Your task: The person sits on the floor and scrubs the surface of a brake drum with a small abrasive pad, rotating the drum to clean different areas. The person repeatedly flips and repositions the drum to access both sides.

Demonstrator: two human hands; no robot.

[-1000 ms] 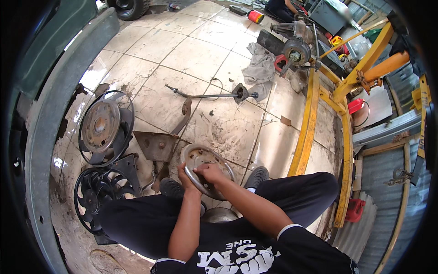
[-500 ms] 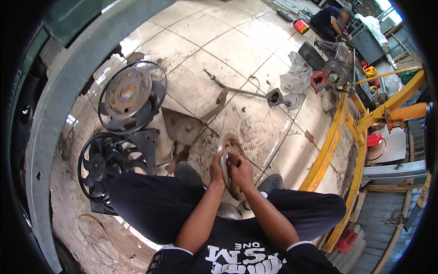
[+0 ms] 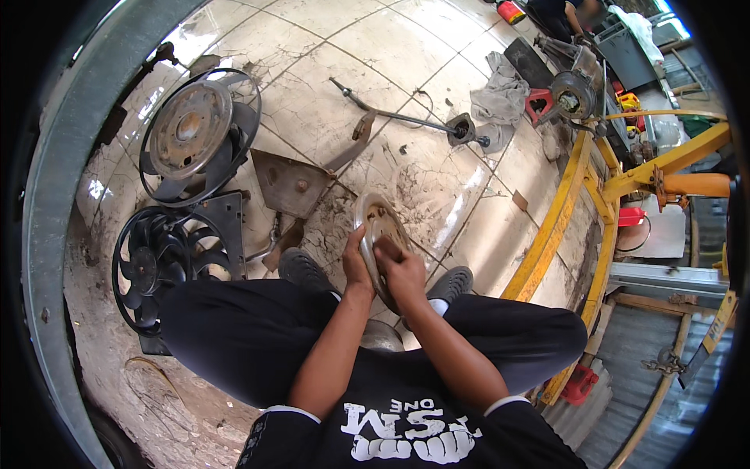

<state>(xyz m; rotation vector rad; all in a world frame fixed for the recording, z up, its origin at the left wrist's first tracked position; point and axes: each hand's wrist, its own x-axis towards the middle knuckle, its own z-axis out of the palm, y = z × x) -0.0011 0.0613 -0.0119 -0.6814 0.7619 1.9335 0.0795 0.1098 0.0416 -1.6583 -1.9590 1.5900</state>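
Observation:
Between my knees, a round rusty metal disc (image 3: 381, 220) with a raised rim stands tilted on edge. My left hand (image 3: 357, 264) is closed on its left rim, steadying it. Pressed to the disc's inner face is a small flat brown piece (image 3: 387, 248), possibly sandpaper, pinched in my right hand (image 3: 406, 279). The fingers of my right hand are partly hidden behind that piece. Below the disc, a rounded silvery metal thing (image 3: 381, 336) shows between my legs, mostly covered by my forearms.
A similar rusty disc (image 3: 190, 131) rests on a black fan at the left, above another fan (image 3: 144, 270). Ahead lie a rusty bracket plate (image 3: 289, 184) and a long rod (image 3: 406, 117). A yellow steel frame (image 3: 553, 227) stands right; a co-worker (image 3: 556, 17) crouches far right.
The whole view has shifted, so the floor things sit further left and up. Both hands keep hold, and the right hand has moved slightly over the disc's face with the brown piece.

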